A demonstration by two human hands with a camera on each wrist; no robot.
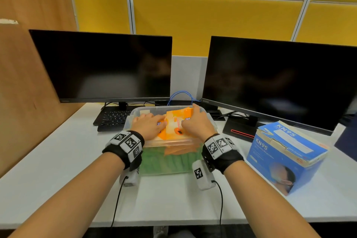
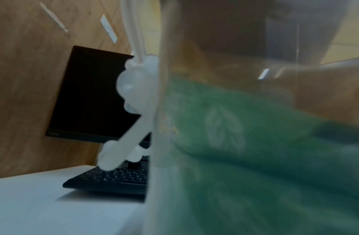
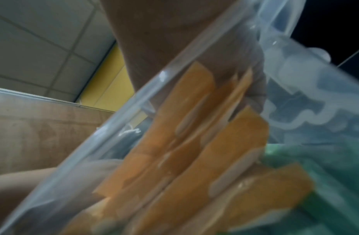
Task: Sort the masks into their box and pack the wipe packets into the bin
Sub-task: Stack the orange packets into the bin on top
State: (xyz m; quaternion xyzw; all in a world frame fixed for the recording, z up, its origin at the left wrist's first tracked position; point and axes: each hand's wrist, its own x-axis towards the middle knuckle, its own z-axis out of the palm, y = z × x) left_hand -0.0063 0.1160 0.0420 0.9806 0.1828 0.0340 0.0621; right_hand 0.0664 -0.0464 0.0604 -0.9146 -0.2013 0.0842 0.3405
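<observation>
Fingers of both hands lay flat and a little spread on the orange packets (image 1: 176, 125) at the top of the bin (image 1: 135, 111). They pressed down and pinched nothing. The left hand (image 1: 148, 124) was on the 9 o'clock side of the pile, and the right hand (image 1: 197, 122) on the 3 o'clock side, with one finger that reached to the far rim at 12 o'clock. In the right wrist view the orange packets (image 3: 194, 143) stood on edge against the clear wall, with fingers behind them, but that picture was blurred.

The bin stood in the middle of the desk (image 1: 58, 160), in front of the person. Through its wall the green packets (image 1: 166, 162) showed below the orange ones; the left wrist view showed the green packets (image 2: 255, 143) close to the wall too. No packet lay loose on the desk, so I judged that the packing of wipes was almost done and only this last pressing was left.

The mask box (image 1: 286, 152) stood at 3 o'clock, well apart from the bin. Its top flaps looked roughly folded over. No loose mask was in view. I could not tell what was inside the box, but this part seemed done as well. What was left, as I judged, was to take the hands out, and perhaps to close the bin, though no lid showed.
</observation>
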